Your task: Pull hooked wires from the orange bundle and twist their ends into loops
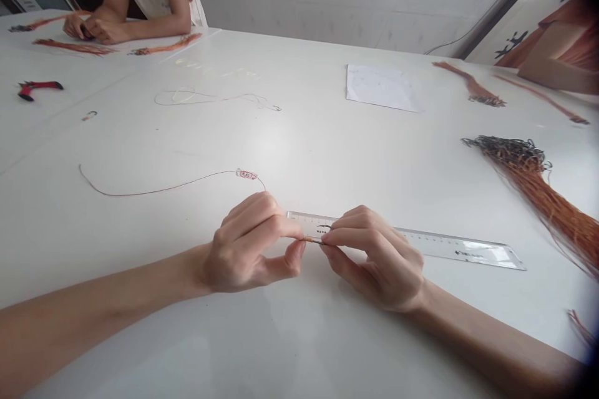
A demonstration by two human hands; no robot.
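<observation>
My left hand [248, 246] and my right hand [374, 259] meet above a clear plastic ruler [449, 243] lying on the white table [299, 318]. Between them, each thumb and forefinger pinch a short orange-sheathed section of thin wire [312, 239]. A thin brown wire [163, 186] curves away to the left across the table from behind my left hand. It carries a small white-and-red label [246, 174]. The ruler's near part is partly hidden under my fingers.
Bundles of orange wire with dark ends [533, 193] lie at the right. Farther back are a sheet of paper [381, 87], a looped pale wire [210, 98] and red-handled pliers [40, 88]. A seated person's hands [96, 28] rest among more orange wires at the far left.
</observation>
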